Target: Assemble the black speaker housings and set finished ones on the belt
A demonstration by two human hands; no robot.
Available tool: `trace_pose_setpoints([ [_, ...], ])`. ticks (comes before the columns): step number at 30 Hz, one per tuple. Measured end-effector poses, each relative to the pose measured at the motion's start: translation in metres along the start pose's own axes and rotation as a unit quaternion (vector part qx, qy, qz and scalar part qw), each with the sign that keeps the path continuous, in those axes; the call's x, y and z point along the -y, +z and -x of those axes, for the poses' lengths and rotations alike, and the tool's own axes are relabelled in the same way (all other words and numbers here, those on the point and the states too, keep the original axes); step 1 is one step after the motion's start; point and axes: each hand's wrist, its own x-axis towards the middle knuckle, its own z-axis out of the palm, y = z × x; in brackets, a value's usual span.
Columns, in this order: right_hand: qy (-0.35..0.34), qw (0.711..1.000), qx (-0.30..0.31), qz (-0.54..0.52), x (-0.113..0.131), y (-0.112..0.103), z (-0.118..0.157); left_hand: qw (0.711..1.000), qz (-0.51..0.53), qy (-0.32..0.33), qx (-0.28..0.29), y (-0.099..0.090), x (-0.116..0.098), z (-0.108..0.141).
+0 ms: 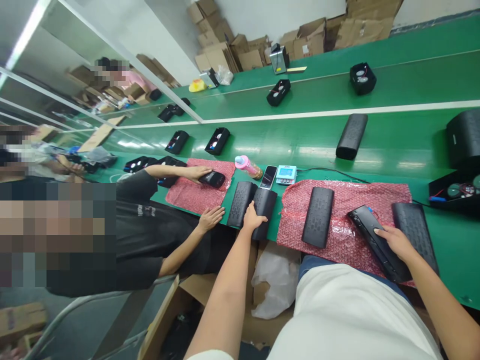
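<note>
My left hand (pixel 254 219) grips the near part of a black speaker cover (pixel 265 205), its thumb pointing right. A matching black cover (pixel 240 202) lies just left of it. My right hand (pixel 395 241) holds a long black speaker housing (pixel 369 227), tilted on the red bubble wrap (pixel 290 207), with a bit of blue wire at its far end. Between my hands, a perforated black cover (pixel 318 217) rests on the wrap. Another cover (pixel 416 225) lies right of my right hand, partly behind that arm.
Behind the wrap stand a phone (pixel 268 177), a small light-blue meter (pixel 286 174) with a cable and a pink-capped bottle (pixel 245 165). At left, a co-worker's hand (pixel 198 173) touches a black part. Several speaker shells sit on the green conveyor (pixel 300 135). Below is an open carton (pixel 195 290).
</note>
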Motion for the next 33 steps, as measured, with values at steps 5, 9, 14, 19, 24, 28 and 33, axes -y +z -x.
trace_pose_setpoints([
  [5,-0.014,1.000,-0.004,0.006,0.0005,0.0013,-0.0005,1.000,0.004,0.002,-0.003,-0.0008,-0.0004,-0.0010],
  [9,-0.015,1.000,-0.011,0.017,0.0047,0.0011,0.0047,1.000,0.008,0.003,-0.001,-0.0033,-0.0003,0.0019],
  [14,0.004,1.000,-0.013,0.018,0.0054,0.0013,0.0064,1.000,0.002,0.003,0.000,-0.0025,0.0020,0.0020],
  [19,0.004,1.000,-0.016,0.021,0.0047,0.0015,0.0019,1.000,0.002,0.003,-0.002,0.0016,0.0020,-0.0018],
  [24,-0.005,1.000,-0.011,0.015,0.0043,0.0012,0.0027,1.000,0.003,0.009,-0.005,0.0022,0.0032,-0.0031],
  [28,-0.012,1.000,-0.011,0.005,0.0043,0.0022,0.0027,1.000,-0.004,0.011,-0.006,0.0027,0.0042,-0.0039],
  [33,-0.021,1.000,-0.014,0.004,0.0077,0.0050,0.0035,1.000,-0.011,0.008,-0.007,0.0022,0.0012,-0.0045],
])
